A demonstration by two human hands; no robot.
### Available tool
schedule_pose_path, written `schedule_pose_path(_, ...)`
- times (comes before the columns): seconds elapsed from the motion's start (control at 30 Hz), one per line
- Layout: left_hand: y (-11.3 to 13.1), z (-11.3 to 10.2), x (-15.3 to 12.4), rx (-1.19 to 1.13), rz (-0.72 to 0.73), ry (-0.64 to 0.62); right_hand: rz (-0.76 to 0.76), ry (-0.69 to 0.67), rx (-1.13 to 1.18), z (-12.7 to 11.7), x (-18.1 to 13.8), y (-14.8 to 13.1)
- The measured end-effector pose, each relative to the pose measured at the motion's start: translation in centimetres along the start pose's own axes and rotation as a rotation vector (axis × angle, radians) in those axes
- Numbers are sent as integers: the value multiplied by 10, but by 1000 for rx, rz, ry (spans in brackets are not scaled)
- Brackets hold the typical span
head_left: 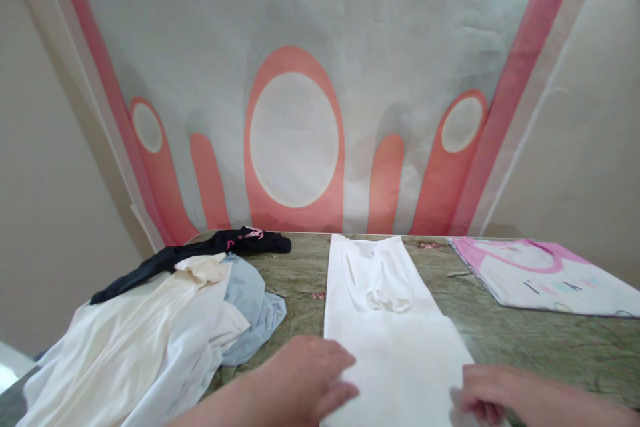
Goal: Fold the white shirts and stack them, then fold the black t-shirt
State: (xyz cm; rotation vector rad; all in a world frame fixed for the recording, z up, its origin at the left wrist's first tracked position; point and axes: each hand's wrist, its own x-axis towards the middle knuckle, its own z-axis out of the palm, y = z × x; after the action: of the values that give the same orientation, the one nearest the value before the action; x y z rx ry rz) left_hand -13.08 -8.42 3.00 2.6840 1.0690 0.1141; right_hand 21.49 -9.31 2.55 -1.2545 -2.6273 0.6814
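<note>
A white garment (387, 320) lies flat lengthwise on the greenish table (540, 340), folded into a long strip with its neckline at the far end. My left hand (307, 377) rests on the near left edge of the garment, fingers curled and pressed down on the cloth. My right hand (483, 393) sits at the near right edge, its fingers curled under and pinching the cloth's corner.
A heap of clothes lies at the left: a white shirt (145, 340), a light blue piece (255, 307) and a black garment (195, 257). A folded white and pink shirt (540, 273) lies at the right. A patterned cloth (295, 133) hangs behind the table.
</note>
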Motion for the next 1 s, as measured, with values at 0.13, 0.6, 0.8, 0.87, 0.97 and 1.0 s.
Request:
schedule_pose_path(0.13,-50,-19,54,7,-118,101,80,19,241,-33,62,12)
schedule_pose_path(0.6,-122,36,153,117,-383,353,175,388,-26,-1,228,63)
schedule_pose_path(0.8,-122,38,151,150,-307,340,173,408,-28,8,235,66)
schedule_pose_path(0.87,-120,36,150,139,-302,310,157,436,-25,5,233,62)
schedule_pose_path(0.97,-117,34,149,122,-309,270,141,484,-19,-3,225,56)
schedule_pose_path(1.0,-117,34,149,118,-311,258,142,493,2,-6,222,55)
